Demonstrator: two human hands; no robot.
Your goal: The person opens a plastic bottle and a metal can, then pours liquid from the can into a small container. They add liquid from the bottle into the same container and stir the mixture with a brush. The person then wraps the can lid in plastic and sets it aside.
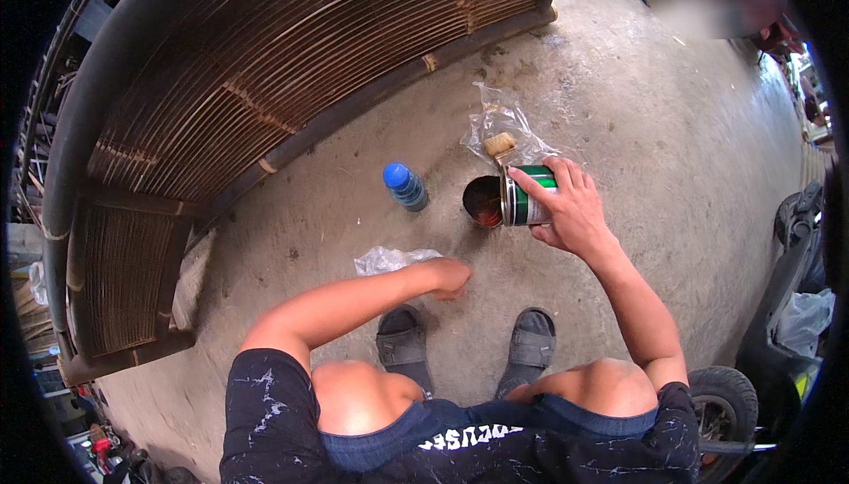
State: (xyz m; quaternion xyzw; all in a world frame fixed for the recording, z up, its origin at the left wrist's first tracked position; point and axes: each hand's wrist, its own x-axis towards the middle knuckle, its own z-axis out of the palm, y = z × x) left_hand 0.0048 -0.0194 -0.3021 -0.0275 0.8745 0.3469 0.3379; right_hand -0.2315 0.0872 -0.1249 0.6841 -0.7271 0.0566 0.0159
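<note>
- While brown slatted bamboo furniture (292,68) stands at left, the right hand (575,212) clasps a green metal can (521,210), tilted against a dark round open container (470,208).
- Left hand (449,278): curled; contents cannot be determined.
- Blue-capped blue bottle (408,189): upright, left of container.
- Pale-bristled brush (500,144): beyond container.

From my remote feed, I can make out bold white lettering (471,437) across the front of the black shirt (548,462), well below the grip on the wearer's side and partly lost in the cloth. Right at the grip, the green can (522,205) carries a printed label, partly covered by the right hand (573,210); its print is too small for me to read. Left of the grip, I can't read any marking on the blue bottle (407,190).
</note>
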